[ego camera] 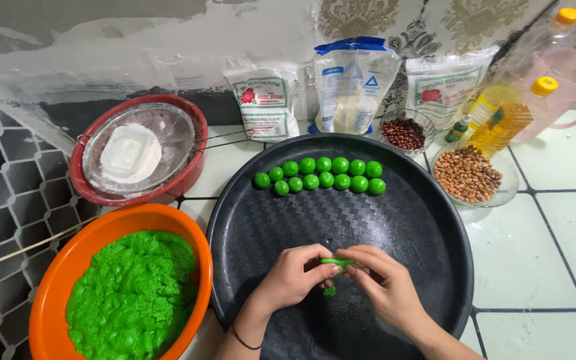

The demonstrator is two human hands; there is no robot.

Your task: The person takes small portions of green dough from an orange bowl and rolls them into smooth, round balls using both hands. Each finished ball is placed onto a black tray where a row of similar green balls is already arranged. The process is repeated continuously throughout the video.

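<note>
Nearest the camera, the left hand [293,275] and the right hand [383,283] meet over the near part of the round black tray [408,233], both pinching one small flattened piece of green dough [337,263] between their fingertips. A green crumb [329,291] lies on the tray just below them. At the table's near left corner, touching the tray's rim, one orange bowl [51,293] is heaped with green dough mass [131,293], so by my judgement most of the shaping is left. Toward the tray's far edge lie the finished green balls [321,174]: fifteen, in two touching rows, eight behind and seven in front. Beyond the bowl sits one red basin [168,187] with a metal sieve [181,133] holding white flour. Right of the tray is one glass dish of peanuts [468,175], behind it a smaller dish of red beans [404,133]. Along the table's far edge stand three bags [355,80] and two oil bottles [511,120].
</note>
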